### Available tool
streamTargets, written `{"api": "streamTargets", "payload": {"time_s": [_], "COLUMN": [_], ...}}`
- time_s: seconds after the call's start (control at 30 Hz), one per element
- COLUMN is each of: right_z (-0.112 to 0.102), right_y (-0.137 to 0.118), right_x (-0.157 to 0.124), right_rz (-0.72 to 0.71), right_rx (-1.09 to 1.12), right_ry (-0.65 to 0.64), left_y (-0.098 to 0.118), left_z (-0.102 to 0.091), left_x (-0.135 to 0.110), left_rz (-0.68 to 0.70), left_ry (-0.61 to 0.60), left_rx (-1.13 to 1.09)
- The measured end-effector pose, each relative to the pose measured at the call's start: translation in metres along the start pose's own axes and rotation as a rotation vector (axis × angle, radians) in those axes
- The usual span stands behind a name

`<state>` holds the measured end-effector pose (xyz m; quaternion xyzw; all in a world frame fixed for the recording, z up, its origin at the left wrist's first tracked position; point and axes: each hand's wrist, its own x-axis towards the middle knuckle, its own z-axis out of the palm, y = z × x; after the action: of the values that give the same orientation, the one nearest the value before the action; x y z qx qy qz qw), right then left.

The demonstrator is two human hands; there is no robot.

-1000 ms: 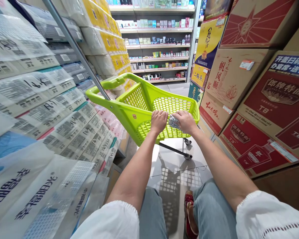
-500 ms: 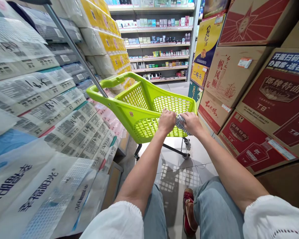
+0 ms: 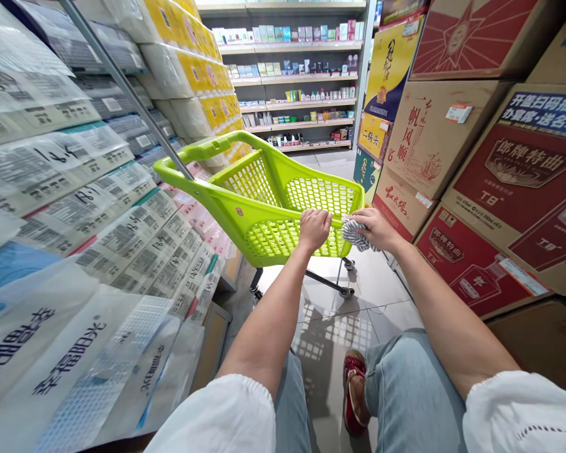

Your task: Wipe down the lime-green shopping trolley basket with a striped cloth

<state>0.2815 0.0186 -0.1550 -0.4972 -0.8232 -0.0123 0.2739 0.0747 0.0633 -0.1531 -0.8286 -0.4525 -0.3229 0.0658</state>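
Observation:
A bright green plastic shopping cart (image 3: 217, 195) with lattice sides stands sideways in the aisle before me. My left hand (image 3: 316, 228) is closed over the top rim of its near side, fingers curled inward. Farther right along that rim, by the cart's front corner, my right hand (image 3: 373, 226) grips a bunched grey-and-white striped cloth (image 3: 353, 234). The cloth lies against the rim, and part of it is hidden under my fingers. The basket's bottom is hidden behind the near side.
Stacked plastic-wrapped paper packs (image 3: 108, 220) line the left side, with yellow-and-white packs (image 3: 188, 69) behind them. Cardboard liquor cartons (image 3: 434, 138) rise close on the right. Shelves of small boxes and bottles (image 3: 297, 78) stand at the back. Grey tiles (image 3: 391, 318) cover the floor.
My right hand has moved right along the rim with the cloth, away from my left hand. My left hand keeps its hold. The view has shifted slightly.

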Motion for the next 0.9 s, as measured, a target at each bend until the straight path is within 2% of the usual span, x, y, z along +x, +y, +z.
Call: {"api": "streamTargets", "payload": {"time_s": [0.1,0.2,0.27,0.43,0.53,0.7,0.9], "right_z": [0.012,0.02,0.018,0.004,0.004,0.01,0.013], "right_y": [-0.035,-0.054,-0.047,-0.008,-0.007,-0.04,-0.081], "right_x": [0.008,0.014,0.013,0.004,0.003,0.008,0.009], "right_rz": [0.11,0.111,0.063,-0.042,-0.018,0.041,0.027], "right_rx": [-0.151,-0.18,-0.136,0.052,0.082,-0.002,-0.112], "right_ry": [0.02,0.044,0.017,-0.071,-0.08,-0.09,-0.077], "left_y": [0.001,-0.002,-0.006,-0.016,-0.023,-0.037,-0.059], "left_z": [0.002,-0.001,-0.004,-0.009,-0.011,-0.021,-0.034], "left_x": [-0.002,-0.004,-0.005,-0.006,-0.007,-0.01,-0.016], "left_rz": [-0.013,-0.009,0.003,0.024,0.03,0.027,0.089], "left_ry": [0.008,0.003,-0.002,-0.005,-0.013,-0.053,-0.086], "left_rx": [0.015,0.029,0.027,0.001,-0.006,0.005,0.008]}}
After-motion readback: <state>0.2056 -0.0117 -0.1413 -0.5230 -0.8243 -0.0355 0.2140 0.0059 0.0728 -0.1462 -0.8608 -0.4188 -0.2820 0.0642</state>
